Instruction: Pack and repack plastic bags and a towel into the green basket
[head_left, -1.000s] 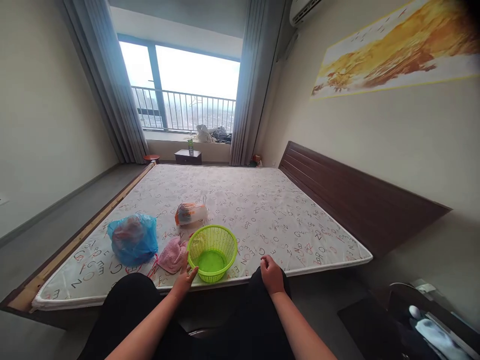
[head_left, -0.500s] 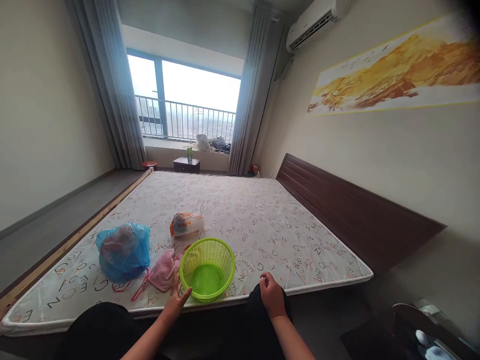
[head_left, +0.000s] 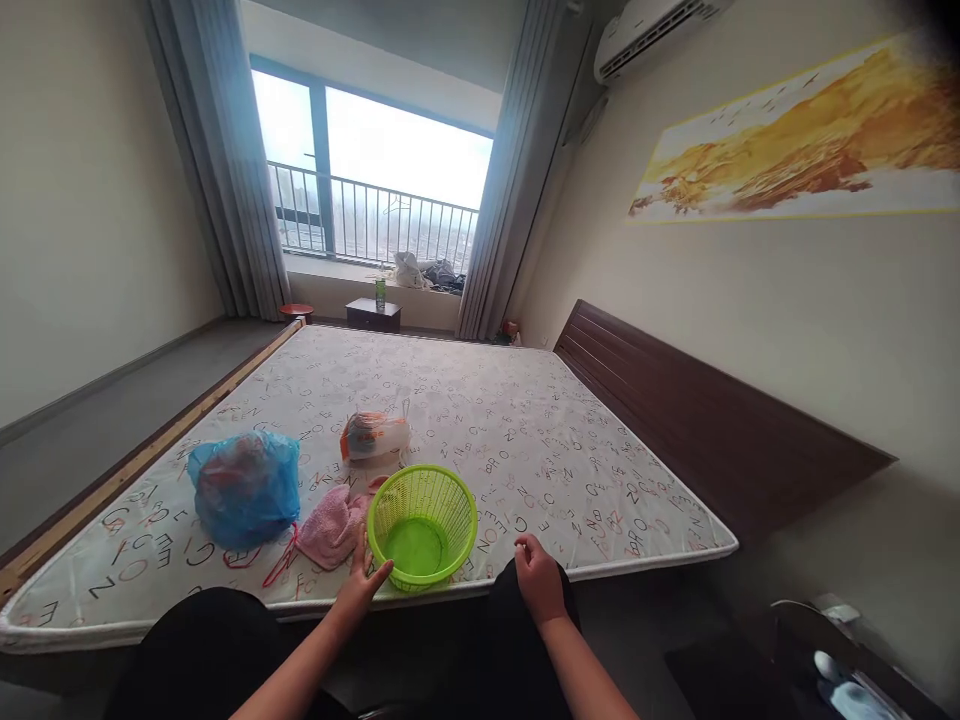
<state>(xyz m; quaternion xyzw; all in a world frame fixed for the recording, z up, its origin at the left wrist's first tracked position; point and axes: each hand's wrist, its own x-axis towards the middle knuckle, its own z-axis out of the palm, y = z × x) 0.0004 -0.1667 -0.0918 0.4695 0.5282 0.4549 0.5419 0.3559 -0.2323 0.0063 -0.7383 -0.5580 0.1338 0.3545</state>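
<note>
A light green plastic basket (head_left: 422, 578) stands upright near the front edge of the mattress, with nothing visible inside. Against its left side rests my left hand (head_left: 361, 578), thumb and fingers apart, touching the outer wall without wrapping round it. My right hand (head_left: 538, 575) lies over my right knee, fingers curled in, apart from the basket; I see nothing in it. A pink towel (head_left: 330, 528) is crumpled just left of the basket. Beyond the towel and basket lies a clear and orange plastic bag (head_left: 375, 438) with something dark inside. A blue plastic bag (head_left: 244, 490), filled, sits at the left.
The letter-printed mattress (head_left: 487, 400) spans the middle, with a dark headboard (head_left: 705, 390) along its right. Red strings (head_left: 281, 563) lie by the blue bag. At the far end are a small bedside table (head_left: 373, 316) with a green can and a red stool (head_left: 296, 310).
The basket has shifted slightly right, with my left hand moving along against it. My right hand stays over the knee. The whole view has tilted a little.
</note>
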